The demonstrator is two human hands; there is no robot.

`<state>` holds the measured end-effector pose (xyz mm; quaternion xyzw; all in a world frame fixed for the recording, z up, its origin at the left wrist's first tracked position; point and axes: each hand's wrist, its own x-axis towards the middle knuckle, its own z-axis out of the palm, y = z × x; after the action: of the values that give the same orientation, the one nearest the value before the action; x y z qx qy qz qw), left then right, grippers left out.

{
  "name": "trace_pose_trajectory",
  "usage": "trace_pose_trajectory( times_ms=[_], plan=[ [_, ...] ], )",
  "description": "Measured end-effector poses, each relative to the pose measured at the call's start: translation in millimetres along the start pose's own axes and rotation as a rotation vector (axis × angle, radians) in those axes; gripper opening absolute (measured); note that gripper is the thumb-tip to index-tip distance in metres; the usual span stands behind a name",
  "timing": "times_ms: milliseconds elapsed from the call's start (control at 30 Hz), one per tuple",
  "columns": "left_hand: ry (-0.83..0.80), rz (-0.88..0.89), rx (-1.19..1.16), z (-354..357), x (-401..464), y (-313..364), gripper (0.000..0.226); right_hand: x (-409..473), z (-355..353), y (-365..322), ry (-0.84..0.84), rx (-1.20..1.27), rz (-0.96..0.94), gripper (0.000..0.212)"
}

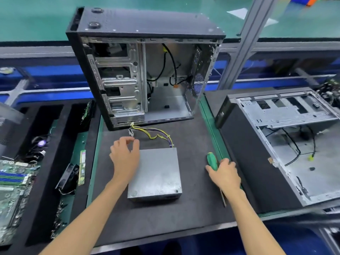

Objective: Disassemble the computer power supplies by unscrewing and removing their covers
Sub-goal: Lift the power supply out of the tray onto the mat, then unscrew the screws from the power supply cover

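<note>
Item: power supply point(155, 173), grey metal box, cover still on, lying flat on the dark mat point(193, 216) just in front of the upright open computer case point(139, 78); its cable bundle point(152, 134) trails back toward the case. Step: preparation for unscrewing, judged. Left hand point(125, 157) rests at the power supply's left rear corner, fingers curled at the cable end. Right hand point(225, 174), right of the power supply, grasps the green-handled screwdriver point(211, 161). Next: bring tip to cover screws.
</note>
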<state>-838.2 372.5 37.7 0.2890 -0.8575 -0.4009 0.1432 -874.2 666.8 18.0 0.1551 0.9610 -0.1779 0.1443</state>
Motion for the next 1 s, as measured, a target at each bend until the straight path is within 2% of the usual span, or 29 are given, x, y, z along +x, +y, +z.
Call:
trace_pose_trajectory(
  times_ms=[67,133,233,300,367,433,533,600,733,867,1000],
  plan=[
    [-0.029,0.007,0.13,6.3,-8.3,2.7,0.033,8.5,4.9,4.3,-0.025,0.024,0.011,0.057],
    [-0.066,-0.039,0.194,7.8,-16.6,0.9,0.049,18.5,5.3,12.1,0.004,0.148,0.039,0.048],
    [-0.128,-0.138,0.145,2.4,-25.9,-8.5,0.063,29.4,-1.5,19.6,0.011,0.561,0.106,0.041],
    [-0.177,-0.227,0.116,-2.6,-31.1,-11.8,0.065,27.2,-3.6,3.6,-0.086,0.955,0.189,0.039],
    [-0.221,-0.286,0.14,-3.7,-37.7,-10.4,0.061,23.3,-0.4,-22.5,-0.184,1.082,0.156,0.036],
    [-0.242,-0.303,0.18,-2.2,-45.1,-5.4,0.058,16.9,7.2,-50.9,-0.225,0.968,-0.006,0.038],
    [-0.234,-0.29,0.198,0.2,-51.8,-0.9,0.057,5.9,21.9,-85.5,-0.247,0.882,-0.188,0.03],
    [-0.238,-0.286,0.183,0.1,-53.9,-0.8,0.057,-2.8,30.6,-97.5,-0.279,0.837,-0.254,0.029],
    [-0.249,-0.219,0.208,-1.5,-49.8,-5.1,0.052,-16.5,39.5,-95.2,-0.205,0.733,-0.273,0.031],
    [-0.368,-0.033,0.222,-14.7,-21.5,-20.6,0.047,-31.8,35.1,-86.8,-0.19,0.648,-0.315,0.026],
    [-0.493,0.294,0.312,-26.1,18.2,-30.1,0.05,-56.2,40.7,-82.8,-0.173,0.549,-0.311,0.027]
  ],
)
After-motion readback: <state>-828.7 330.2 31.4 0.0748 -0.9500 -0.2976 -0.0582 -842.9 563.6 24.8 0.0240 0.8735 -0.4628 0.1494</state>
